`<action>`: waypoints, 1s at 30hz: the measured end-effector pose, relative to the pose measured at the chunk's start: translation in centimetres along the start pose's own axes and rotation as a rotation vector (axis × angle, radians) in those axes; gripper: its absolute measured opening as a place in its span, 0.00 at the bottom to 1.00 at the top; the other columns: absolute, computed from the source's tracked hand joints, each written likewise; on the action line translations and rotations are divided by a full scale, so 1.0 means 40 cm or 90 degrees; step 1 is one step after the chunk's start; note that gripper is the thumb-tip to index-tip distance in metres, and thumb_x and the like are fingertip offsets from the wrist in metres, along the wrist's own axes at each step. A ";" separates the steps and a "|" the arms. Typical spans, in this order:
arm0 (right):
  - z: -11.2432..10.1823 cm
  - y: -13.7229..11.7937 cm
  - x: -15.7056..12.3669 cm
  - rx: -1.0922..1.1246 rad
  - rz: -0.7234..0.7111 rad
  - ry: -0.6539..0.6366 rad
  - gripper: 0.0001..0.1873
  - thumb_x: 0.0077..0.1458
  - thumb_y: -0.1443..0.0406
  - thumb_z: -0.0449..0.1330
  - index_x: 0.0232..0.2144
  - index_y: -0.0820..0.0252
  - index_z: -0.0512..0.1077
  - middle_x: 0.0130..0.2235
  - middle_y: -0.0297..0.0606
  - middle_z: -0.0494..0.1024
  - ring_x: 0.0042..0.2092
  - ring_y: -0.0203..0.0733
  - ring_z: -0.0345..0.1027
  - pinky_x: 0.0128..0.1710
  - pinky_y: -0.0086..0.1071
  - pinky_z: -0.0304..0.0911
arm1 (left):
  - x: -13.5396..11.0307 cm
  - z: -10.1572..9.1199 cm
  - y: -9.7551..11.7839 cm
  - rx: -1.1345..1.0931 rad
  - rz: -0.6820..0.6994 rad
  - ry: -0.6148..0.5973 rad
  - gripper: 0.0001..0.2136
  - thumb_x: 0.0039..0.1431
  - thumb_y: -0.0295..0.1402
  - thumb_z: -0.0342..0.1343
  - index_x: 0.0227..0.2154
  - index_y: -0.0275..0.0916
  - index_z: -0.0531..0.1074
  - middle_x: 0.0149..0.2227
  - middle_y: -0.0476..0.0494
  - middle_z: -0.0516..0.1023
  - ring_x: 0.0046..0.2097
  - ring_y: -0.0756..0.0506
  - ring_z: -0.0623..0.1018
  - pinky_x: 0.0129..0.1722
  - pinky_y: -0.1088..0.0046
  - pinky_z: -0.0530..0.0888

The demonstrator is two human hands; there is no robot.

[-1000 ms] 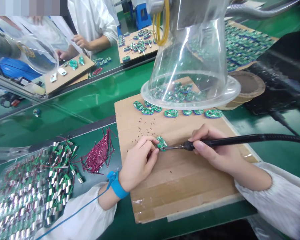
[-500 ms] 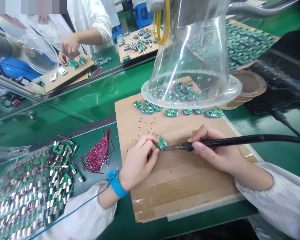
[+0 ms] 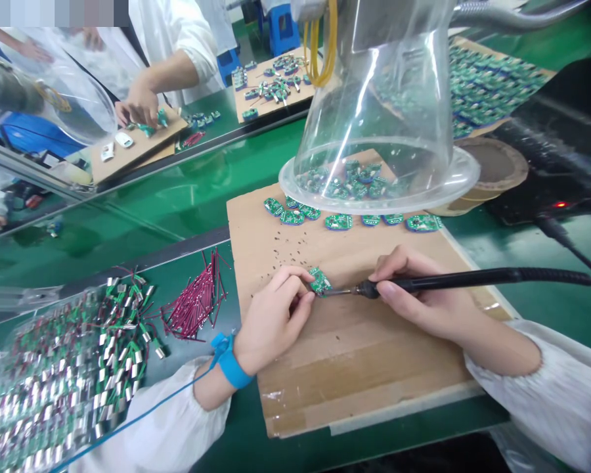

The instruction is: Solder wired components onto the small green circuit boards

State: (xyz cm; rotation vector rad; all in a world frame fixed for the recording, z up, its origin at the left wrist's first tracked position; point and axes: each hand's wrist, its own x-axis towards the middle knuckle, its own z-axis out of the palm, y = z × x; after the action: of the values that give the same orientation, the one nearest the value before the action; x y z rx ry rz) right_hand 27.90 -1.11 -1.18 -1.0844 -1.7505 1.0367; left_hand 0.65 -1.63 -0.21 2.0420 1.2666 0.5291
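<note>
Small green printed circuit board (image 3: 320,280): centre of frame, over the flat brown cardboard sheet (image 3: 364,374). Long axis slopes upper left to lower right. Left hand (image 3: 270,318): nearer, just lower left of board; fingers curled nearly closed, pinching its left edge. Right hand (image 3: 431,314): right of board, apart from it, closed pen-fashion on black-handled soldering iron (image 3: 458,280). Iron near level; tip appears to touch board's lower end.

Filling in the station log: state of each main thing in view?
left hand, pinched at the edge of the circuit board
right hand, closed around the soldering iron
circuit board, held, tilt unclear
soldering iron, tip at the circuit board, contact unclear
red light, lit
wrist strap, worn
red wires, loose in a pile
cardboard, flat, taped
</note>
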 end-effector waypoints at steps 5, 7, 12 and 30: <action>-0.002 0.006 0.001 0.015 0.003 0.010 0.08 0.65 0.57 0.61 0.36 0.52 0.71 0.29 0.33 0.75 0.28 0.39 0.68 0.27 0.34 0.62 | -0.001 -0.001 -0.001 0.000 -0.002 -0.001 0.07 0.70 0.29 0.52 0.33 0.40 0.65 0.52 0.48 0.74 0.32 0.52 0.71 0.34 0.70 0.67; -0.003 0.006 0.003 0.027 0.010 0.040 0.08 0.67 0.57 0.60 0.36 0.52 0.71 0.28 0.33 0.74 0.28 0.39 0.67 0.28 0.35 0.63 | 0.000 0.000 -0.003 0.000 -0.002 -0.001 0.07 0.70 0.29 0.52 0.33 0.40 0.66 0.52 0.48 0.74 0.32 0.52 0.71 0.34 0.70 0.68; -0.001 0.004 0.004 0.033 0.005 0.025 0.08 0.66 0.57 0.61 0.36 0.52 0.71 0.29 0.34 0.75 0.29 0.39 0.68 0.28 0.35 0.63 | -0.001 0.002 -0.004 -0.002 -0.005 -0.004 0.07 0.71 0.31 0.52 0.34 0.40 0.66 0.53 0.47 0.74 0.33 0.51 0.72 0.35 0.69 0.68; 0.000 -0.011 0.010 0.008 -0.023 0.026 0.07 0.66 0.61 0.61 0.34 0.54 0.70 0.27 0.31 0.74 0.27 0.36 0.68 0.27 0.31 0.63 | -0.002 0.006 0.000 -0.004 -0.011 0.010 0.07 0.70 0.29 0.53 0.34 0.40 0.66 0.52 0.50 0.73 0.36 0.51 0.73 0.36 0.70 0.68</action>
State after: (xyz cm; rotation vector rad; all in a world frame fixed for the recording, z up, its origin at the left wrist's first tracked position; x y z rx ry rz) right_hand 27.68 -0.84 -0.69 -1.0558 -1.7220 0.9953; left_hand 0.78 -1.80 -0.37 2.0241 1.2901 0.5417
